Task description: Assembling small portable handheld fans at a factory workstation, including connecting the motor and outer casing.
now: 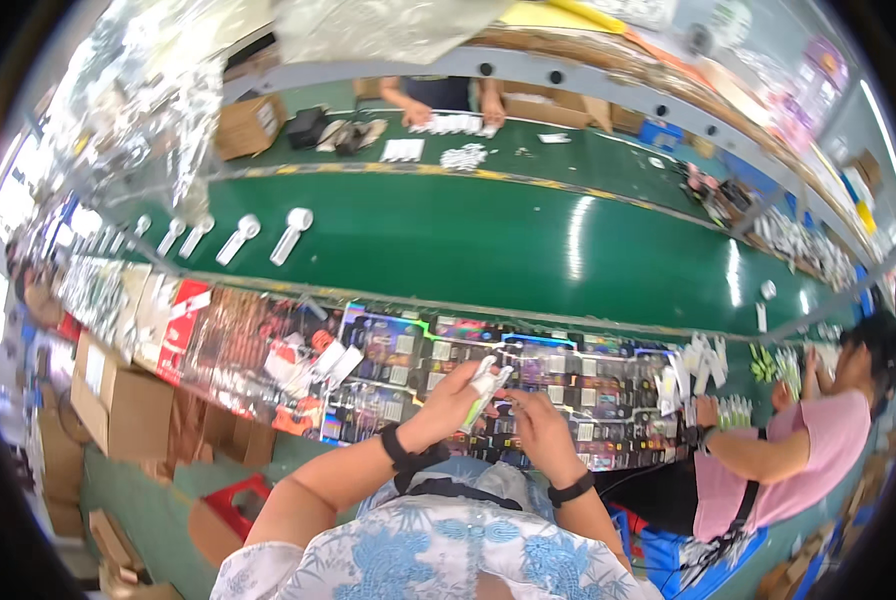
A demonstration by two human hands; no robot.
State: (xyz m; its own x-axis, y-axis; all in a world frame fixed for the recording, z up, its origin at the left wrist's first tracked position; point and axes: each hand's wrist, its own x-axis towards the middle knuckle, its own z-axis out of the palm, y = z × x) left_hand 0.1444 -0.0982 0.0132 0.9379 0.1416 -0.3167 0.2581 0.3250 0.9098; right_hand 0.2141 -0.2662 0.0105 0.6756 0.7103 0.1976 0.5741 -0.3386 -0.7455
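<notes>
My left hand (450,403) is wrapped round a slim white and light-green handle part (484,394), held upright and tilted above the patterned work surface. Its white upper end splits into two prongs or edges. Just to its right, my right hand (543,428) has its fingertips pinched together near the part's lower side; what they hold, if anything, is too small to make out. Dark bands circle both of my wrists. Under my hands lies a worktop (388,400) covered with dark, colourful printed sheets.
Beyond the worktop runs a green conveyor belt (418,230) carrying white handheld fans (291,236). White and orange pieces (313,365) lie to my left. A co-worker in pink (783,470) sits close on my right; another person's hands (418,112) handle white parts across the belt.
</notes>
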